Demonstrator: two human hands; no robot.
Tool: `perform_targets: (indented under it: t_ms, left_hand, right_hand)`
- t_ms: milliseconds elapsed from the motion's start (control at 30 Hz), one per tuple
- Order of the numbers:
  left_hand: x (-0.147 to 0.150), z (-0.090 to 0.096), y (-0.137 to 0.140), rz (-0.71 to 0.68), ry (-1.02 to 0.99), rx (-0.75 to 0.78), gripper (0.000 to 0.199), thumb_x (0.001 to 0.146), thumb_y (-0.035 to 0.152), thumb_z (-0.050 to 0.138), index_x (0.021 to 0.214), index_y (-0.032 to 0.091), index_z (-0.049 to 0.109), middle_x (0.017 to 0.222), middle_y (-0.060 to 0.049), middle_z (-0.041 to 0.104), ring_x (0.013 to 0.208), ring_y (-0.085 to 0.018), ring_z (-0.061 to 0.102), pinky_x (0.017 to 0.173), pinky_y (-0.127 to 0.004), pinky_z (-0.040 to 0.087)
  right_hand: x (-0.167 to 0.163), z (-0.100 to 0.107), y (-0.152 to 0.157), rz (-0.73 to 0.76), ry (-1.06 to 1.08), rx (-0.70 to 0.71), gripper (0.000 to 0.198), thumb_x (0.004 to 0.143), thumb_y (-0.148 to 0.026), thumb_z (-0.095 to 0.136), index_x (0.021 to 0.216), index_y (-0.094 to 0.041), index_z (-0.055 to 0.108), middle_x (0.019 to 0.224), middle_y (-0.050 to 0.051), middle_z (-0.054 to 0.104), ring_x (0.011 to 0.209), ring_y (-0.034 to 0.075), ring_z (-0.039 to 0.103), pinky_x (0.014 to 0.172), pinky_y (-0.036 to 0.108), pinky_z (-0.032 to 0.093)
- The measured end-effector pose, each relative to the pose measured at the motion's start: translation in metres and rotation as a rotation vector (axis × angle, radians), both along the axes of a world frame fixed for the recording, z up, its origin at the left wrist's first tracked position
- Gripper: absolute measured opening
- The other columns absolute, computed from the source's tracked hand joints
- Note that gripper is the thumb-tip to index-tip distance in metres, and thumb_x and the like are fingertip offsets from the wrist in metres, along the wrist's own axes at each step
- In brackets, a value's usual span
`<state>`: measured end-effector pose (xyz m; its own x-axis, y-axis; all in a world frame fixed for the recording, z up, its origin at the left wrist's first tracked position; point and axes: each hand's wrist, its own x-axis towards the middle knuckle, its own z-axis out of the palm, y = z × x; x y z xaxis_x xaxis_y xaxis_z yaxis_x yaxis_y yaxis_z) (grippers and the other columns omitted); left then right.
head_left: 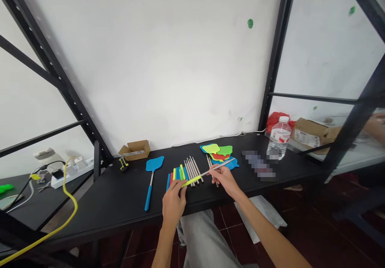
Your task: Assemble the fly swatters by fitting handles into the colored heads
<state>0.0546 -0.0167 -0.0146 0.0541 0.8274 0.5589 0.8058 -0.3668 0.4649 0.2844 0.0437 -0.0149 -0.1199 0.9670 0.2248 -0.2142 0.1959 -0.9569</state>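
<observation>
My left hand (pixel 174 200) is closed around the lower end of a yellow handle (pixel 193 180). The fingers of my right hand (pixel 225 179) pinch a thin metal rod (pixel 219 165), which lines up with the handle's far end; whether it sits inside cannot be made out. Beside my left hand lies a row of blue, red, yellow and green handles (pixel 171 178). Several loose metal rods (pixel 192 168) lie in the middle, and a few more near my right hand. Behind it is a pile of coloured fly swatter heads (pixel 225 151). A whole blue fly swatter (pixel 148 198) lies to the left.
On the black table (pixel 120 200) stand a small open cardboard box (pixel 138 151) and a water bottle (pixel 279 138). A black and yellow clip-like item (pixel 123 164) lies left. A yellow cable (pixel 72 204) hangs at far left by a power strip (pixel 72 175). Black metal posts (pixel 275 51) frame the table.
</observation>
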Motion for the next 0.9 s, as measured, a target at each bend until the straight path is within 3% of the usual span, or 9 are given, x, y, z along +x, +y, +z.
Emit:
perform_targets:
  t_ms: [300,600,767,900]
  left_hand:
    - [-0.0013,-0.0024,0.0029,-0.018,0.001,-0.008,0.033,0.099,0.029,0.039,0.114,0.025,0.069,0.112,-0.005,0.068,0.092,-0.019,0.067,0.071,-0.026,0.051]
    - [0.0011,-0.0009,0.0,-0.048,0.047,0.002,0.032,0.099,0.03,0.041,0.115,0.027,0.069,0.109,-0.004,0.07,0.09,-0.018,0.067,0.069,-0.024,0.051]
    - [0.0019,0.0,-0.0016,-0.067,0.055,0.006,0.032,0.098,0.032,0.042,0.116,0.028,0.069,0.109,-0.004,0.071,0.093,-0.019,0.067,0.072,-0.026,0.053]
    - [0.0005,-0.0028,0.0004,-0.041,0.024,0.006,0.032,0.099,0.031,0.041,0.114,0.026,0.069,0.108,-0.005,0.071,0.089,-0.019,0.068,0.068,-0.026,0.052]
  right_hand:
    - [0.0005,-0.0013,0.0001,0.024,-0.022,0.041,0.03,0.079,-0.046,0.07,0.085,-0.018,0.062,0.073,0.003,0.069,0.049,0.009,0.052,0.04,0.02,0.03]
    - [0.0006,0.0014,-0.0044,0.12,-0.136,0.074,0.029,0.078,-0.045,0.073,0.09,-0.019,0.068,0.068,-0.001,0.06,0.057,0.012,0.055,0.047,0.022,0.038]
    - [-0.0027,0.0062,-0.0074,0.189,-0.171,0.112,0.028,0.076,-0.043,0.075,0.089,-0.019,0.071,0.074,0.0,0.063,0.062,0.012,0.056,0.056,0.024,0.044]
    - [-0.0013,0.0032,-0.0036,0.11,-0.078,0.07,0.033,0.079,-0.046,0.072,0.097,-0.019,0.069,0.067,0.0,0.062,0.056,0.012,0.054,0.049,0.023,0.039]
